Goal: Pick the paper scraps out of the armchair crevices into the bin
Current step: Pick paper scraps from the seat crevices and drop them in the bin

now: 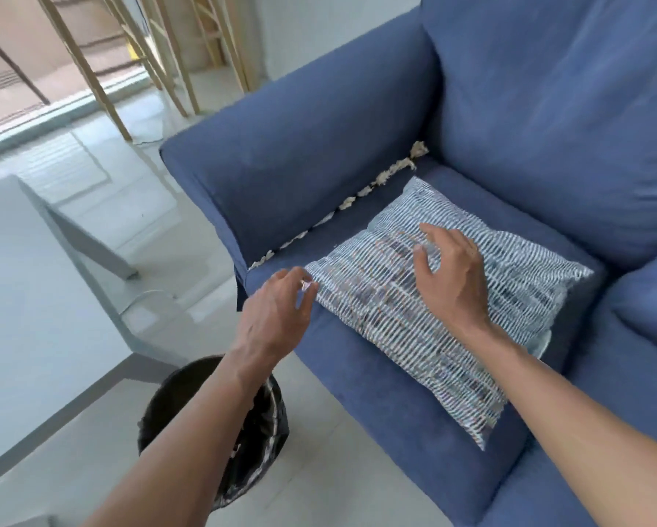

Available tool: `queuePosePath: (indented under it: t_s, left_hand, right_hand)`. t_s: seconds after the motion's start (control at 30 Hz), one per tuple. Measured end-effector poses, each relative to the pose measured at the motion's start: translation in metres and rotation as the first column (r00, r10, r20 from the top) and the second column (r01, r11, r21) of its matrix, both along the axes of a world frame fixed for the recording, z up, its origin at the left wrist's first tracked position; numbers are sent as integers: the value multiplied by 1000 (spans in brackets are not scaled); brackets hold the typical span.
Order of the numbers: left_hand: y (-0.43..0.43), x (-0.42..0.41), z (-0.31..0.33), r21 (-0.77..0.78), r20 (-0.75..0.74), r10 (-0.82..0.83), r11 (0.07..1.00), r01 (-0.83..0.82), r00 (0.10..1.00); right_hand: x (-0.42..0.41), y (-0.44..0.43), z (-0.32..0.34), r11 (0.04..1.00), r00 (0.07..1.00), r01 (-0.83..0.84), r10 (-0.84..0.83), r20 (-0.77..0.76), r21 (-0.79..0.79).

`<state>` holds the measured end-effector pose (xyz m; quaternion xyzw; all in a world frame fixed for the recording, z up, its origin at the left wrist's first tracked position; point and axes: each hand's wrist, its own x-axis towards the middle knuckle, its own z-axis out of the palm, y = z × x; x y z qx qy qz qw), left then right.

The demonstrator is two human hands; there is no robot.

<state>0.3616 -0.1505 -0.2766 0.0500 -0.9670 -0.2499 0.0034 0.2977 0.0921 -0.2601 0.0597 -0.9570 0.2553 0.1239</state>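
Paper scraps [348, 202] along armchair [300, 154] crevice; hands loose-fingered, empty: left hand [273, 313] beside, right hand [452, 275] over striped cushion [395, 336].

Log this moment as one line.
left hand: at pillow corner | right hand: over pillow | paper scraps: lining armrest crevice | bin: on floor beside armchair

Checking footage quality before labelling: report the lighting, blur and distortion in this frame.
Head view: daylight from the upper left glares off the floor; head view, the wide-angle lens bows the edges of the armchair; head view, fingertips of the left hand and the pillow weave by the right hand smear, yet the paper scraps stay distinct.
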Motion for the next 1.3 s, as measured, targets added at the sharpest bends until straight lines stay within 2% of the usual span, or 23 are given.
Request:
queuePosePath:
  t_s: [0.23,0.47,0.63,0.87,1.0,1.2,1.3]
  left_hand:
    - [51,-80,19,-47,-82,-83,996,79,993]
    - [87,-154,5,14,-125,-64,998,66,990]
    - [102,-222,-16,81,-96,-29,996,36,995]
    - [117,-291,-53,96,8,-48,994,47,999]
    - [133,-329,-69,91,35,-64,994,60,997]
    - [156,-371,-95,108,120,-92,991,79,988]
    - [166,-388,-106,122,94,-69,991,58,993]
  right_hand:
    - [-51,56,1,981,989,142,-146,-22,-132]
    - [-123,84,-14,957,980,196,-183,81,-214]
    - [-182,88,-46,987,965,98,-63,253,-131]
    - [-257,72,-80,997,911,63,-41,410,-39]
    - [-304,70,-90,998,904,62,-68,421,28]
    - [-356,65,-114,995,906,-36,-5,423,90]
    - [-385,62,-126,987,902,-50,-22,431,155]
